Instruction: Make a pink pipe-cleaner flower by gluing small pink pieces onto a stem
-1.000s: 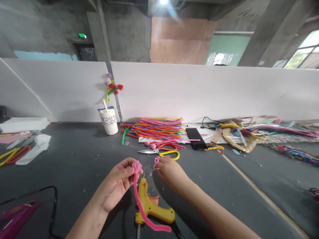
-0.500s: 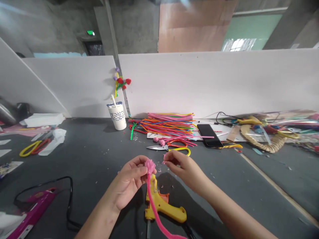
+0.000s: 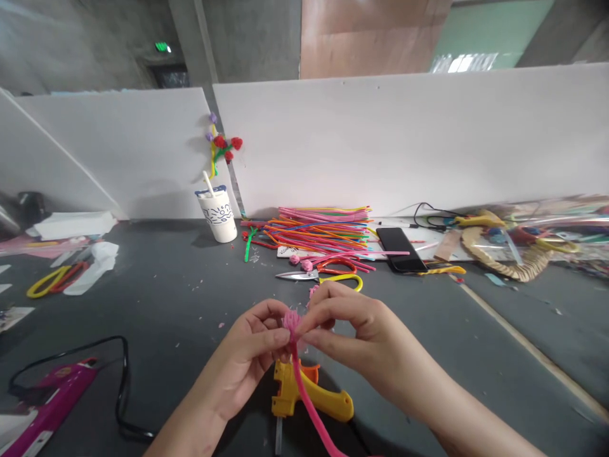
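Observation:
Between my hands is a pink fringed flower head (image 3: 292,319) on a long pink fuzzy stem (image 3: 310,406) that curves down to the bottom edge. My left hand (image 3: 250,349) pinches the flower's base from the left with thumb and fingers. From the right, my right hand (image 3: 352,324) has its thumb and forefinger closed on the flower's base. Below the hands a yellow glue gun (image 3: 311,395) lies on the dark table. Just beyond my right hand are scissors (image 3: 304,275) with red and yellow handles, beside small pink balls (image 3: 307,265).
Pipe cleaners (image 3: 318,228) in many colours are piled near the white partition (image 3: 404,139). A cup (image 3: 217,216) stands to their left, a black phone (image 3: 400,249) to their right. A magenta tool (image 3: 61,406) with a black cord lies at the left front.
My right hand has moved left and down from beside the scissors onto the flower's base. The view has shifted slightly, and the flower sits a little further right.

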Demonstrator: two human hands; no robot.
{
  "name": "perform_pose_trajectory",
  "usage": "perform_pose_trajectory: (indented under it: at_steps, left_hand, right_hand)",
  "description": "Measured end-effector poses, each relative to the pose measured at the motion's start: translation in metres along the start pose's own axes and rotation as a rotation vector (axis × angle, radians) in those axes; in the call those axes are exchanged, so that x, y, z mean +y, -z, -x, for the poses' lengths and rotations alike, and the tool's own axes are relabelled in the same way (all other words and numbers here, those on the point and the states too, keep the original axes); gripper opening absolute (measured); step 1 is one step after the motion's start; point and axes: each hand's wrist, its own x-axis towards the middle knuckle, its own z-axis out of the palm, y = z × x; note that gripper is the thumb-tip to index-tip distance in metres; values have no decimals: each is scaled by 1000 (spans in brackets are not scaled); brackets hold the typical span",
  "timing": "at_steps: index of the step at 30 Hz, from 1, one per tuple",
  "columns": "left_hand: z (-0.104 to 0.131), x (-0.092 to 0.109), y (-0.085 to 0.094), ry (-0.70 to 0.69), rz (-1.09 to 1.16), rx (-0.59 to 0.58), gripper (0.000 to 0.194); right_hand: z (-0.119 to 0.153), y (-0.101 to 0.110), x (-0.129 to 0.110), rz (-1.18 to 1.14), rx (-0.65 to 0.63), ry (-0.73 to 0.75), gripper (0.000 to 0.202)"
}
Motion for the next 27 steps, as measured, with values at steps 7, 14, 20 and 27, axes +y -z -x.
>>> perform_pose_trajectory:
  at_steps: [7, 14, 20, 27]
  left_hand:
    - [3, -4, 0, 55, 5, 1, 24]
    - [4, -2, -3, 54, 28, 10, 23]
    - [5, -2, -4, 51, 30, -2, 21]
    - [7, 0, -5, 5, 34, -7, 21]
  right_hand:
    - [-3, -4, 3, 39, 46, -42, 20]
    - [0, -8, 6, 112, 117, 102, 19]
    - [3, -10, 7, 202, 136, 221, 17]
    - [6, -10, 7, 270, 181, 286, 17]
